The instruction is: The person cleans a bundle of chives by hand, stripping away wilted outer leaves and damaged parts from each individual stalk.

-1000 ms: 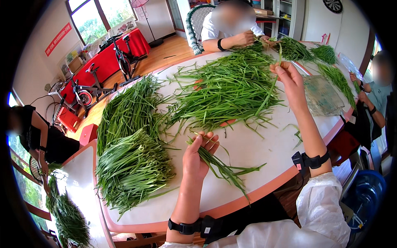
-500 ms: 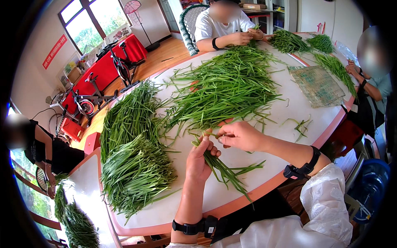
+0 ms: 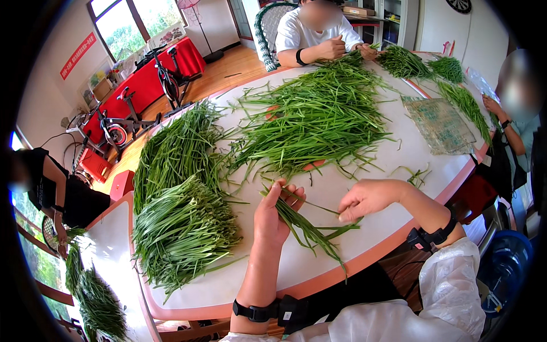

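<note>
My left hand [image 3: 272,219], palm turned up, closes round a small bunch of garlic chives [image 3: 312,232] whose leaves hang toward the table's near edge. To its right, my right hand [image 3: 371,199] pinches what looks like a thin chive strand stretching from the bunch; its fingertips are partly hidden. Beyond both hands a large loose heap of garlic chives [image 3: 319,117] spreads over the white table [image 3: 268,273]. On the left lie a neatly aligned pile of chives [image 3: 185,236] and, behind it, another pile [image 3: 176,145].
A person [image 3: 316,37] across the table handles chives. Another person stands at the right, near a greenish flat sheet [image 3: 439,125] and further chive bundles [image 3: 404,61]. At the left, a third person is by a side table with chives [image 3: 99,302]. Loose scraps [image 3: 415,175] lie right of the heap.
My right hand has moved right and down, away from my left hand's fingertips, with a strand trailing. My left hand keeps the bunch, its fingers a little more spread.
</note>
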